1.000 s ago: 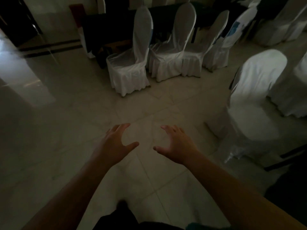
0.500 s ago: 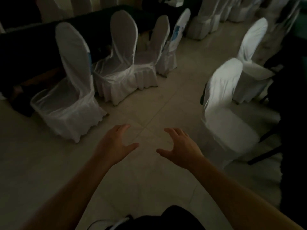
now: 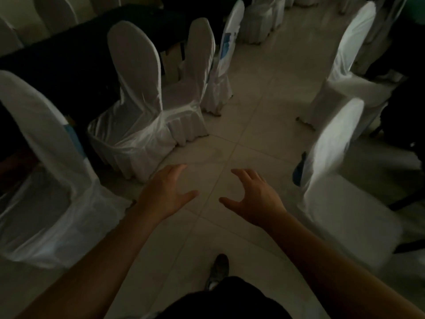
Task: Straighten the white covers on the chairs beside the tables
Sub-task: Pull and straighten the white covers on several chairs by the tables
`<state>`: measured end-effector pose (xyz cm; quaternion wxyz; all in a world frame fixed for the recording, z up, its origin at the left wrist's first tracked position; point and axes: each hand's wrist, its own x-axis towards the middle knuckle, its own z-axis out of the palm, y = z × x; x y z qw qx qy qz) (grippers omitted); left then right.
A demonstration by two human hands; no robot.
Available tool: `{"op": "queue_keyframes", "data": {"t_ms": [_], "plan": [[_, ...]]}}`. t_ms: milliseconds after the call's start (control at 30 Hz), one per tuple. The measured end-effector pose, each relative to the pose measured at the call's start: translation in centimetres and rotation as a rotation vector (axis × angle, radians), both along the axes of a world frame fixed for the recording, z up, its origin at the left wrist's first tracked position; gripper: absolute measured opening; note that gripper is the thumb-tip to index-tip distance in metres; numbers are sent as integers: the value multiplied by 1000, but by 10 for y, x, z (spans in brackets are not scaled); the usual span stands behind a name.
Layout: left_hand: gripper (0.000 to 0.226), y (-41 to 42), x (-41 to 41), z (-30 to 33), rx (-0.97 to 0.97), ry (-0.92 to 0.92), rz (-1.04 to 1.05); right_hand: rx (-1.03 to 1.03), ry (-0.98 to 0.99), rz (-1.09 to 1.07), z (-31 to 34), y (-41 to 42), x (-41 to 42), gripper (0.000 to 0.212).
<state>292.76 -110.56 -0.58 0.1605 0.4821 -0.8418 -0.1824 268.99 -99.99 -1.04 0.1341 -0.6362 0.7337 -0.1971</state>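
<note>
Chairs in white covers line both sides of a dim tiled aisle. The nearest left chair [image 3: 46,180] faces a dark table [image 3: 69,61]; beyond it stand a second covered chair [image 3: 138,107] and a third [image 3: 197,72]. On the right a covered chair [image 3: 333,180] stands close, another [image 3: 345,72] behind it. My left hand [image 3: 165,194] and my right hand [image 3: 255,199] are held out over the bare floor between the rows, fingers spread, holding nothing and touching no cover.
A fourth left chair [image 3: 227,54] shows a blue patch on its back. More covered chairs [image 3: 259,17] stand at the far end. My shoe [image 3: 219,268] is on the tiled floor [image 3: 253,100] below my hands. A dark shape [image 3: 404,107] fills the right edge.
The view has swung right and moved forward along the aisle, so the chairs on both sides are closer. My hands keep the same spread pose.
</note>
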Motion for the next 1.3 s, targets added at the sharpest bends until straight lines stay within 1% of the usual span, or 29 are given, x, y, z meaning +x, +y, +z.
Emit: {"op": "queue_keyframes", "data": {"t_ms": [133, 200, 300, 400, 533, 600, 700, 833, 967, 1133, 1233, 1300], "plan": [[84, -109, -42, 13, 6, 7, -37, -1, 33, -18, 13, -102, -43, 87], [84, -168, -70, 18, 6, -1, -66, 3, 34, -63, 18, -153, -69, 87], [83, -238, -110, 21, -10, 9, -119, 12, 39, -125, 18, -210, -99, 87], [83, -305, -156, 16, -8, 28, -198, 22, 56, -232, 10, -259, -127, 87], [85, -403, -227, 8, -32, 41, -398, 11, 88, -429, -3, -316, -160, 87], [85, -450, -266, 10, -58, 65, -522, 11, 114, -552, -5, -342, -174, 88], [85, -504, -322, 21, -72, 53, -701, 21, 116, -759, 1, -374, -190, 89], [86, -548, -393, 38, -66, 62, -939, 19, 143, -983, 17, -396, -210, 90], [86, -563, -477, 55, -64, 88, -1157, -5, 183, -1197, 36, -402, -236, 90], [84, -544, -580, 65, -51, 166, -1413, -23, 217, -1417, 46, -390, -280, 91], [84, -515, -644, 71, -56, 212, -1550, -51, 270, -1539, 48, -376, -310, 90], [85, -487, -690, 76, -47, 226, -1656, -73, 261, -1627, 48, -362, -332, 90]]}}
